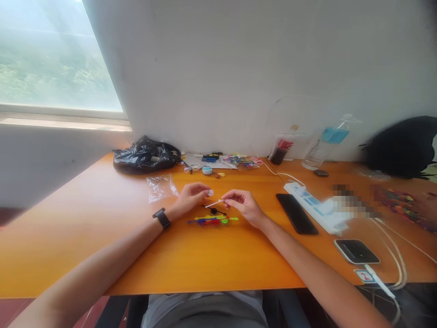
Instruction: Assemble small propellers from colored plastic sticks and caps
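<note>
Your left hand (191, 194) grips a small white disc (211, 192) between thumb and fingers. Your right hand (245, 206) pinches a thin white pointer (213, 204) near one end, presumably leaving its length clear. Both grips are nearly closed, over the tabletop (153, 262). The black pointer (214, 211) and coloured arrow pointers (211, 221) lie nearer you, apparently for easy reach.

Look at that desktop (153, 269), smooth wood-look with a soft sheen! From the seat, eleven o'clock: a black bag (145, 157), crinkled glossy plastic, and a shiny clear film pouch (161, 188). Twelve: bright plastic arrows (213, 221), matt wall (218, 82) beyond. One: a see-through plastic bottle (316, 155). Two: a dull black cloth-like bundle (401, 148).
</note>
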